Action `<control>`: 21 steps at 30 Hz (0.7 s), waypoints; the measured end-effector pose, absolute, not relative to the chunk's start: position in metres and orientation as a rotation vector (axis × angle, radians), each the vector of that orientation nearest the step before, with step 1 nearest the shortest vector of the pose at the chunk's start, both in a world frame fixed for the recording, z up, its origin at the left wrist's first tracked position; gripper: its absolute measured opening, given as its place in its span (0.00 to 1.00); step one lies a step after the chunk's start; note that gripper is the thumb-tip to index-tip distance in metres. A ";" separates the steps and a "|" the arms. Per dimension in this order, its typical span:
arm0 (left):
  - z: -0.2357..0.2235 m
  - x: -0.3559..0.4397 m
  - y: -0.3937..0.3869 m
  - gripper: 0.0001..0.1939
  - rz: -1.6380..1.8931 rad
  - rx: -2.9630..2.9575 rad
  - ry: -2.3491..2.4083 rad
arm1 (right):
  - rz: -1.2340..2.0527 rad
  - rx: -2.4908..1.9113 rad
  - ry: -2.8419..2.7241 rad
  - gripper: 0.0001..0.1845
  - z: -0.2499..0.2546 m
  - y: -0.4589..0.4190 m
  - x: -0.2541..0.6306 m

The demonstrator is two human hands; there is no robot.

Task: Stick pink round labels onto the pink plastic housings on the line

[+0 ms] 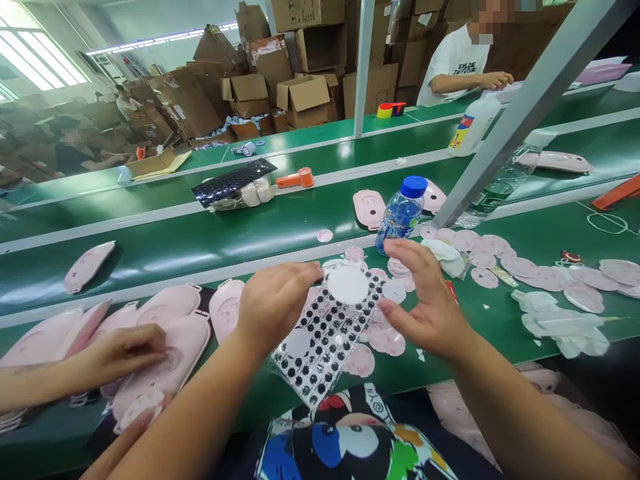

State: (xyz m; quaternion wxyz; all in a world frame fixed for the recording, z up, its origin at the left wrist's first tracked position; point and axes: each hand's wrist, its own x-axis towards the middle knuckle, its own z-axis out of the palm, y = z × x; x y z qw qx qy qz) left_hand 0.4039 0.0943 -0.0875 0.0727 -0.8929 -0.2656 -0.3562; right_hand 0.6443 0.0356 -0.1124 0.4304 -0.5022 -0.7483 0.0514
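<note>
My left hand [280, 300] is closed, its fingertips pinching the left edge of a white paper disc [349, 287]; its thumb is mostly hidden. Facing it from the right, my right hand [430, 300] has its thumb and fingers apart, with nothing between them. Beneath the disc lies a clear sheet of black round dots [320, 360], tilted on the green bench. Smaller pale discs rest on or beside this sheet. Loose pink round stickers [360, 360] are scattered around it, partly under it. A blue-capped bottle [403, 210] stands just beyond my right hand.
At left, another person's hand [135, 350] touches a pink plastic panel [173, 347] among several more. More pink stickers [535, 277] and crumpled white film [560, 320] lie at right. A slanted grey post [530, 110] rises there. Across the conveyor, a co-worker [455, 63] sits near cardboard boxes.
</note>
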 end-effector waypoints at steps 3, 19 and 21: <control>-0.095 0.403 0.090 0.15 -1.014 -2.704 -0.641 | 0.257 -1.153 -1.982 0.21 -0.087 0.042 0.623; -0.100 0.378 0.087 0.16 -1.147 -2.706 -0.644 | 0.864 -1.228 -1.298 0.13 -0.112 0.052 0.649; -0.100 0.376 0.088 0.17 -1.282 -2.735 -0.783 | 0.842 -1.590 -1.432 0.15 -0.127 0.052 0.670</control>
